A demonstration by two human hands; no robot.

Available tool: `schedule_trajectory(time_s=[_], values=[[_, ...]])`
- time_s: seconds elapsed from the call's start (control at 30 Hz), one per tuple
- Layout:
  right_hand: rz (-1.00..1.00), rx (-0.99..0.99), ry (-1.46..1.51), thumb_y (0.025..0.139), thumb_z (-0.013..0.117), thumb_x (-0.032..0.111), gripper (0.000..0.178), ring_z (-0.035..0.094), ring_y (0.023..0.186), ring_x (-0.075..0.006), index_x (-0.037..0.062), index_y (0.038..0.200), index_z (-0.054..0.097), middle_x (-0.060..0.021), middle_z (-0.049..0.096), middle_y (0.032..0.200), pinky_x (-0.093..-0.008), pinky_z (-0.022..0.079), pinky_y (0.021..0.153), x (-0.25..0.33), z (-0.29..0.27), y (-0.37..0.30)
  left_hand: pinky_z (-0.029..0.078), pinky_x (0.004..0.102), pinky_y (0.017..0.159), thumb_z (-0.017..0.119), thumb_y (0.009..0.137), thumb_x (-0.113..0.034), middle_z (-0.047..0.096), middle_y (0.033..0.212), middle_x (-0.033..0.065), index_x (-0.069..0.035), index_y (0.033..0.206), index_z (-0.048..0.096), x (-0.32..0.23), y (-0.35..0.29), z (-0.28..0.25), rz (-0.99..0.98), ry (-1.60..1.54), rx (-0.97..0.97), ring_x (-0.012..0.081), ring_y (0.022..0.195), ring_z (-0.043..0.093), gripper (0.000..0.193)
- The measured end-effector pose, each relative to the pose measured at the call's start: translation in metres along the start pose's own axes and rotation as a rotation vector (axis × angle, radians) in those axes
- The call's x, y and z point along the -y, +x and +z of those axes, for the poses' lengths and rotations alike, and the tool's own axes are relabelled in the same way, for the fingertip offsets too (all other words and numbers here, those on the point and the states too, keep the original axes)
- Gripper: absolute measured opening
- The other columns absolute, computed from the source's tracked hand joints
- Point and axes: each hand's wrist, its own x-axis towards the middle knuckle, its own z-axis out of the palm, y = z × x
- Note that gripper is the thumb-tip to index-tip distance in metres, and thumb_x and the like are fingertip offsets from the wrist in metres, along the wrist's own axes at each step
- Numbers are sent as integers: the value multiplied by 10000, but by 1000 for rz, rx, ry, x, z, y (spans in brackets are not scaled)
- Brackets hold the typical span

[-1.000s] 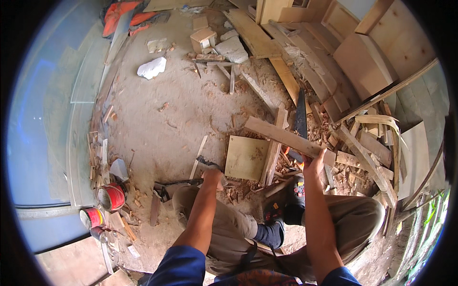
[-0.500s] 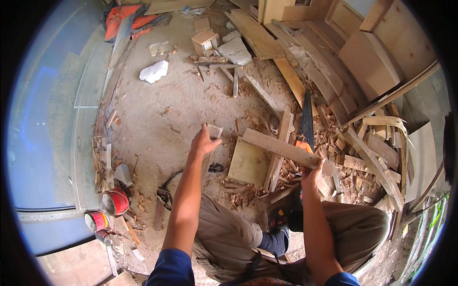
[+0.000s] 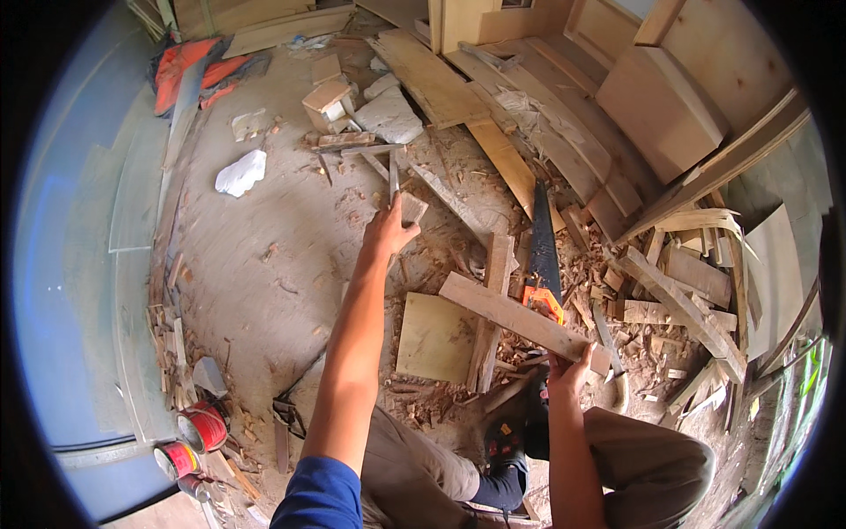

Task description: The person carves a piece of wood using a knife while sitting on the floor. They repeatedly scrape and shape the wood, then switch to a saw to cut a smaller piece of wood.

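Note:
My left hand (image 3: 389, 233) reaches out over the bare floor, closed round a short piece of wood (image 3: 412, 209); its lower part is hidden by the hand. Near my knee, my right hand (image 3: 567, 377) grips the near end of a wooden plank (image 3: 515, 312). That plank slants away to the left, across a narrower wood strip (image 3: 487, 344) and by the corner of a square plywood piece (image 3: 435, 339). Just beyond the plank lies a handsaw (image 3: 545, 247) with a dark blade and orange handle, blade pointing away from me.
Offcuts and shavings are heaped at the right beside a leaning board (image 3: 683, 309). Long planks (image 3: 432, 75) and wooden panels (image 3: 661, 110) stand or lie at the far right. A white lump (image 3: 241, 173) lies far left; red cans (image 3: 203, 425) stand near left.
My left hand has moved farther out and to the right with its piece of wood. The view has shifted; my right hand keeps its grip on the plank.

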Motion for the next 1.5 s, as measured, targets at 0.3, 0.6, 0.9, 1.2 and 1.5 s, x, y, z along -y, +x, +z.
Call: schedule_trajectory(time_s=[0.3, 0.6, 0.9, 1.2, 1.5], values=[[-6, -56, 75, 996, 581, 497, 637, 471, 1344, -316, 113, 1473, 405, -122, 441, 1480, -536, 481, 1038, -7, -15, -11, 432, 504, 1093, 790, 798, -530, 420, 1528, 259, -76, 1590, 217, 77, 7, 80, -113, -120, 70, 435, 1351, 474, 1078], [-14, -12, 76, 991, 596, 485, 636, 472, 1338, -325, 132, 1480, 394, -111, 458, 1465, -557, 434, 1076, -22, -20, -29, 493, 485, 1004, 819, 785, -383, 574, 1323, 242, 21, 1388, 463, 95, -108, 90, -156, 101, -72, 412, 1210, 574, 808], [-38, 1, 69, 993, 593, 495, 605, 522, 1258, -301, 139, 1450, 419, -95, 492, 1415, -543, 461, 977, -27, -18, -52, 493, 492, 1014, 818, 792, -392, 531, 1393, 225, -10, 1472, 374, 73, -82, 105, -211, -9, -7, 404, 1270, 543, 898], [-55, -23, 49, 987, 603, 501, 619, 521, 1235, -325, 143, 1456, 412, -93, 456, 1426, -500, 499, 911, -15, -14, -44, 436, 518, 1063, 816, 804, -300, 506, 1426, 238, -36, 1501, 351, 73, -135, 118, -301, -92, -123, 417, 1315, 489, 879], [-184, 41, 188, 965, 628, 549, 692, 506, 1294, -337, 112, 1468, 441, -103, 458, 1442, -514, 518, 995, 26, 66, -54, 433, 507, 1076, 853, 768, -297, 537, 1387, 253, -32, 1487, 375, 69, -207, 74, -377, -238, -319, 433, 1285, 509, 903]])
